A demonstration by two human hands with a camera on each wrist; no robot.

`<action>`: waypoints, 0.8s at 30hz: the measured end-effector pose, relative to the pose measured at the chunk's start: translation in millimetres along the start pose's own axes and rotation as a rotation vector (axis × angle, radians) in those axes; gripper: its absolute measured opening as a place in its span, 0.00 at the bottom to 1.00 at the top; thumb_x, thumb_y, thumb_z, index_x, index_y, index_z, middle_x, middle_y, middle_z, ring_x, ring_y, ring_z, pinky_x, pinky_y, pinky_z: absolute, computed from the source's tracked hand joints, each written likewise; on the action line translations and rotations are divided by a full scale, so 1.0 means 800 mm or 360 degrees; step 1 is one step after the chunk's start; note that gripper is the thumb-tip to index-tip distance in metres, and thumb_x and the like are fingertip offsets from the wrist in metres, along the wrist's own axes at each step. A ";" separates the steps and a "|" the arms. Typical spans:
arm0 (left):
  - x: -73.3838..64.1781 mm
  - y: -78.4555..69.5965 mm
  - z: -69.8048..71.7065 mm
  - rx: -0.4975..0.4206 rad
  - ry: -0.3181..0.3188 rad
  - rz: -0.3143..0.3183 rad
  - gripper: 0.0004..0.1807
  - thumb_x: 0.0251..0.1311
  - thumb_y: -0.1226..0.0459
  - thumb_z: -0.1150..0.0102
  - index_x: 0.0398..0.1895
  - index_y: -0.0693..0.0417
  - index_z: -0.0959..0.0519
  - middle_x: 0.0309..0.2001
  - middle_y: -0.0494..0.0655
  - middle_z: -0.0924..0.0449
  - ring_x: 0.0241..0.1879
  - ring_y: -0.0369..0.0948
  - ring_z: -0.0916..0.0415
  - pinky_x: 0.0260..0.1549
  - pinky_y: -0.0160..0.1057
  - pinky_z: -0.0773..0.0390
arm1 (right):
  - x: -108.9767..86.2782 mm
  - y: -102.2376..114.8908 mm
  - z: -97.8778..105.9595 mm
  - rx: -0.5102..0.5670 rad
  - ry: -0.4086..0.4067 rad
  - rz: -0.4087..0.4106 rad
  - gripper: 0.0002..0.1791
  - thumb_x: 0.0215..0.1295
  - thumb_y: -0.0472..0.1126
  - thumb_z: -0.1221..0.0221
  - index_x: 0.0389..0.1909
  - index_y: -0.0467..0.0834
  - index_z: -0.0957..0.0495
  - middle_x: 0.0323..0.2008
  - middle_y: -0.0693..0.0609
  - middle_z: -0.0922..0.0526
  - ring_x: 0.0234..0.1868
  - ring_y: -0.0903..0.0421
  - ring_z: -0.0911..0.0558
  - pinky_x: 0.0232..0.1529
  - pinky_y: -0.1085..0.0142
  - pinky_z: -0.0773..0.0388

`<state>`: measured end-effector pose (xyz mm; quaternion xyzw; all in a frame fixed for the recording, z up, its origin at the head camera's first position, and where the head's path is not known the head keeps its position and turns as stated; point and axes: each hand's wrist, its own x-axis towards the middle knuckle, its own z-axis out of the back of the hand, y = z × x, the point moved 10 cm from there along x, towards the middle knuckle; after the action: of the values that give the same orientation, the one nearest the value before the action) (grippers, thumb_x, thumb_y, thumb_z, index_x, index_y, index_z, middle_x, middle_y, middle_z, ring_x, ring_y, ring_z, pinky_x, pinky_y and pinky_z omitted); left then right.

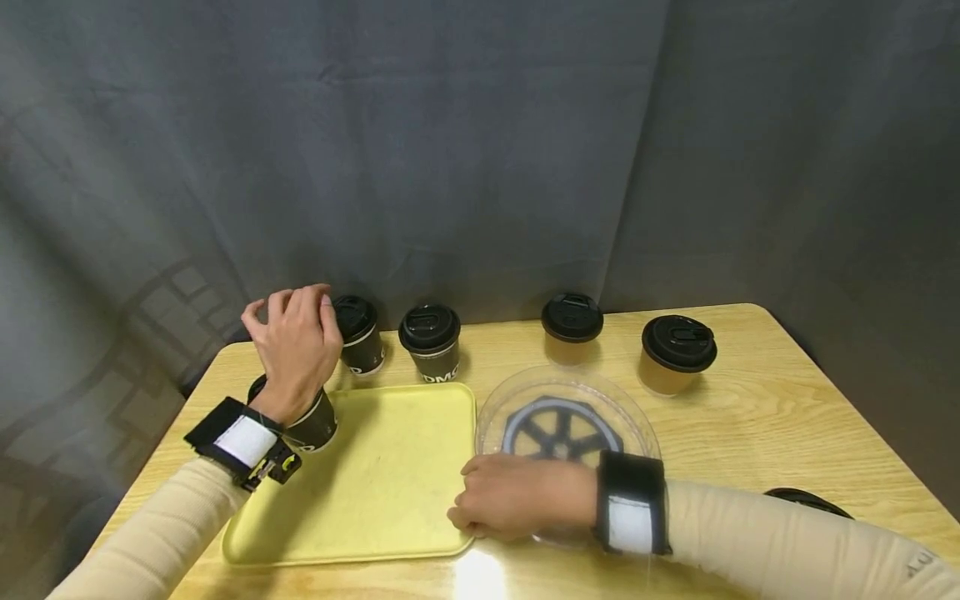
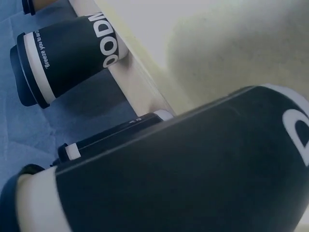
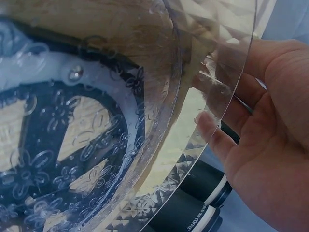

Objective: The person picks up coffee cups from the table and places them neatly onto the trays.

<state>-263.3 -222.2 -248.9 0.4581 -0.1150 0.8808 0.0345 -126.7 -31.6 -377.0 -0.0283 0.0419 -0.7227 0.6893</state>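
Note:
My left hand (image 1: 296,346) is raised at the left with bent fingers and nothing visible in them. Its wrist passes over a black lidded paper cup (image 1: 318,425), which overlaps the left side of a yellow tray (image 1: 390,475). That cup fills the lower left wrist view, where the fingers do not show. My right hand (image 1: 517,496), blurred, is at the tray's right edge; in the right wrist view its fingers (image 3: 212,130) grip the patterned rim of a clear plastic dish (image 3: 193,159). Through the dish shows a dark spoked wheel-shaped piece (image 1: 558,429) with a grey ring.
Two more black lidded cups (image 1: 363,342) (image 1: 431,346) stand behind the tray. Two brown cups with black lids (image 1: 572,329) (image 1: 671,354) stand at the back right. A black object (image 1: 806,500) lies partly behind the right sleeve. A grey curtain (image 1: 480,150) hangs behind the wooden table (image 1: 772,400).

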 end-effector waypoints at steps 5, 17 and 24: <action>-0.004 0.006 -0.028 0.0021 0.0300 0.0061 0.20 0.71 0.56 0.60 0.49 0.61 0.23 0.50 0.60 0.23 0.54 0.59 0.31 0.57 0.68 0.45 | 0.000 0.000 -0.002 -0.0006 -0.0003 -0.0003 0.17 0.65 0.40 0.44 0.17 0.55 0.34 0.13 0.65 0.44 0.15 0.70 0.44 0.58 0.71 0.27; -0.020 0.019 -0.069 0.0084 0.0802 0.0094 0.26 0.71 0.50 0.59 0.65 0.53 0.29 0.65 0.60 0.33 0.65 0.61 0.39 0.59 0.74 0.49 | 0.002 0.001 -0.009 0.0000 0.0009 0.0002 0.17 0.64 0.40 0.43 0.17 0.55 0.35 0.13 0.65 0.46 0.15 0.68 0.47 0.51 0.75 0.30; -0.021 0.019 -0.076 0.0046 0.0881 0.0111 0.26 0.72 0.50 0.60 0.68 0.48 0.31 0.69 0.60 0.36 0.67 0.60 0.40 0.61 0.74 0.50 | 0.001 0.000 -0.004 -0.0029 -0.0003 -0.0001 0.17 0.64 0.41 0.43 0.17 0.55 0.34 0.13 0.65 0.46 0.16 0.69 0.47 0.51 0.75 0.29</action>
<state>-304.6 -221.7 -299.1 0.1962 -0.1042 0.9746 0.0277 -127.4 -32.3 -380.6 -0.0351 0.0479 -0.7225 0.6888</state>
